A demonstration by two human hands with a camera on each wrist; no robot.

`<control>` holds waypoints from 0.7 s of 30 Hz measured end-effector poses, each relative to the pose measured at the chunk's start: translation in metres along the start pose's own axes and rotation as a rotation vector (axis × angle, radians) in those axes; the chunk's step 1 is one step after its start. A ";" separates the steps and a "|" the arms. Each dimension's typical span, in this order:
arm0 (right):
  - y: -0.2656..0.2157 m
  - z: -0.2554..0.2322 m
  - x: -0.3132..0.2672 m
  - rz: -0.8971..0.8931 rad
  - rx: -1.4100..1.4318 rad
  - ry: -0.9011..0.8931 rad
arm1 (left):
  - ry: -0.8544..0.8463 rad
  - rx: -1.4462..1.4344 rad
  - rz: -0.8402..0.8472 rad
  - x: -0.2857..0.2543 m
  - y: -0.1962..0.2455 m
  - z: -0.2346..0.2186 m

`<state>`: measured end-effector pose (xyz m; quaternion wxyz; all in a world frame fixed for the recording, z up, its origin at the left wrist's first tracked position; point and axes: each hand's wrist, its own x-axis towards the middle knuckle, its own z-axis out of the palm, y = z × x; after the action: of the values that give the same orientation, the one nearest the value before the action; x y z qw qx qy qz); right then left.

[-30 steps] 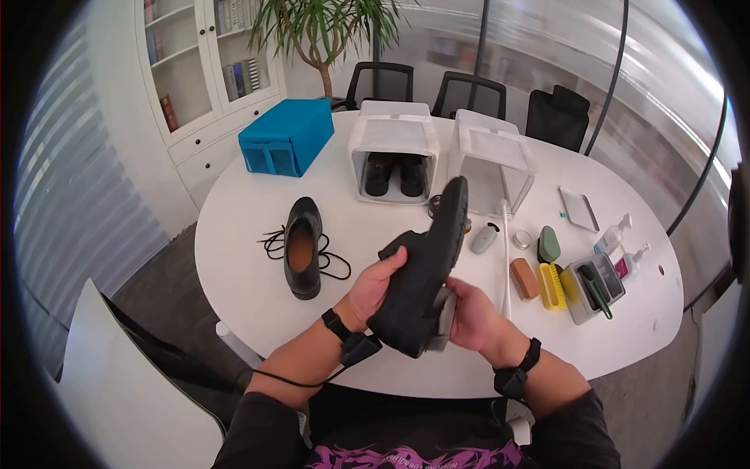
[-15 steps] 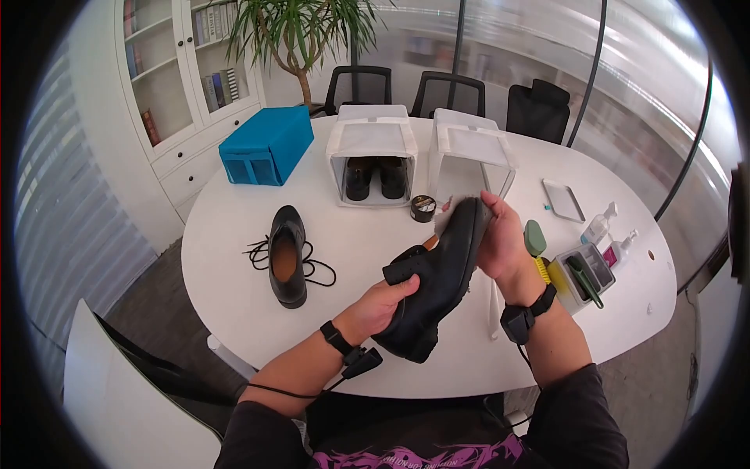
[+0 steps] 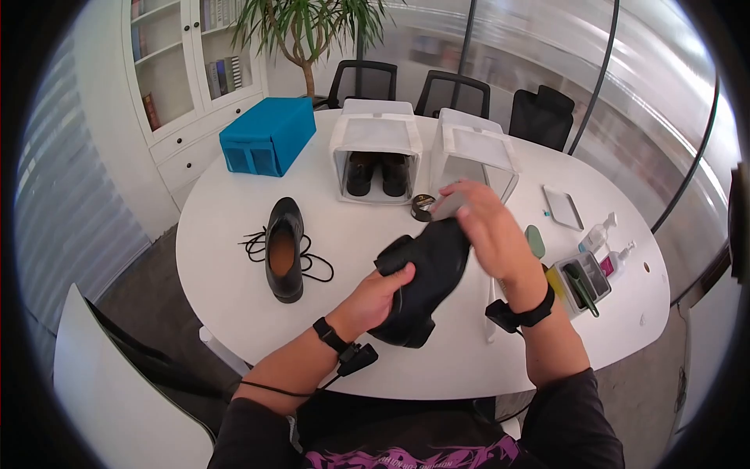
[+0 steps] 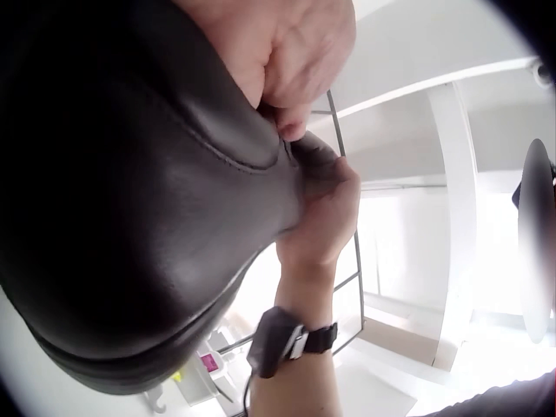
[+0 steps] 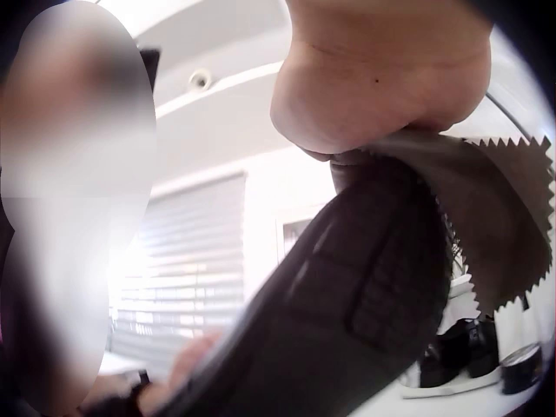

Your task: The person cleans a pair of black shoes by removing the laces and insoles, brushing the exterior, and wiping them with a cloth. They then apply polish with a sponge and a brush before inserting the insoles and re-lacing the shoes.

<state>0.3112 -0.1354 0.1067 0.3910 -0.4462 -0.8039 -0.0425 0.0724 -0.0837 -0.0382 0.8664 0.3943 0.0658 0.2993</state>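
My left hand [image 3: 376, 298] grips a black leather shoe [image 3: 428, 285] near its opening, thumb along the upper, and holds it over the table's front part with the toe pointing away. At the toe, my right hand [image 3: 494, 234] holds a grey cloth [image 3: 448, 206] against the leather. Zigzag edges of the cloth [image 5: 512, 217] hang beside the toe in the right wrist view. In the left wrist view the heel of the shoe [image 4: 165, 234] fills the near side. Its mate, a black shoe [image 3: 287, 215] with loose laces, stands on the table to the left.
A round dark tin [image 3: 423, 208] sits beyond the held shoe. Behind stand a blue box [image 3: 269, 133], a white box [image 3: 379, 137] with black shoes inside and another white box [image 3: 476, 148]. Rightward are a tray [image 3: 579, 217], pump bottles [image 3: 600, 233] and a grey caddy [image 3: 600, 275].
My right hand has gone from low beside the shoe, up along its side, to over the toe with the cloth. The shoe has tipped down, its sole now turned less toward view.
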 end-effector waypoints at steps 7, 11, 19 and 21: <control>-0.016 0.061 -0.031 -0.139 -0.176 -0.212 | 0.029 -0.212 0.099 0.007 0.003 -0.013; -0.030 0.080 -0.061 -0.119 -0.092 -0.287 | 0.158 -0.152 0.178 0.014 0.001 -0.031; -0.055 0.110 -0.105 -0.244 0.017 -0.484 | 0.147 -0.350 0.157 0.010 0.026 -0.047; -0.053 0.115 -0.115 -0.269 0.028 -0.520 | 0.236 -0.343 0.321 0.016 0.028 -0.050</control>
<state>0.2376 -0.1986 -0.0343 0.1688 -0.3261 -0.9296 0.0330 0.0547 -0.0282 -0.0508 0.8484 0.2094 0.0513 0.4834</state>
